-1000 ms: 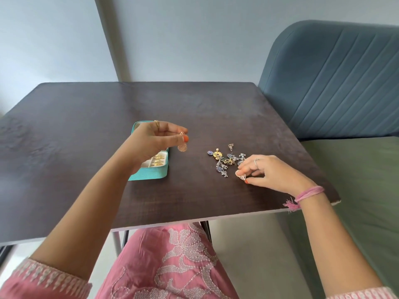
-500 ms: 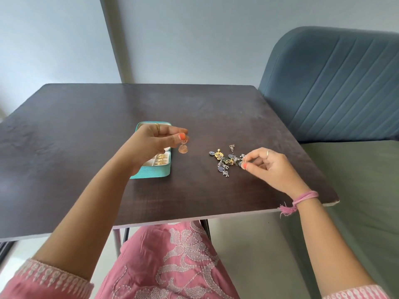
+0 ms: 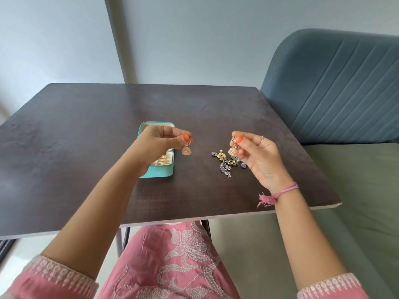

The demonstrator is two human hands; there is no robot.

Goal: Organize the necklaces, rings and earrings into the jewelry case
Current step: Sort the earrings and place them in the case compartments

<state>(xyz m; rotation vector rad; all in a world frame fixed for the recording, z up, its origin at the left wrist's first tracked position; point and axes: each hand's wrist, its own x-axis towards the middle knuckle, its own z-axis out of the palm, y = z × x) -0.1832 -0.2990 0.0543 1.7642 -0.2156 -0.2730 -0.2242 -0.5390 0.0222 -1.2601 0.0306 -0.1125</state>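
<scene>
Left hand [image 3: 158,143] pinching gold bell-shaped earring [image 3: 186,150] just right of open teal rectangular jewelry case [image 3: 156,172], frame centre; right hand [image 3: 255,155] pinching matching gold bell earring [image 3: 233,151], farther off.

teal jewelry case [image 3: 155,173], dark brown table [image 3: 86,126]

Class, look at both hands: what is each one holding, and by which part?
The left hand pinches a gold bell earring by its top; the right hand pinches a matching earring by its top too.
</scene>
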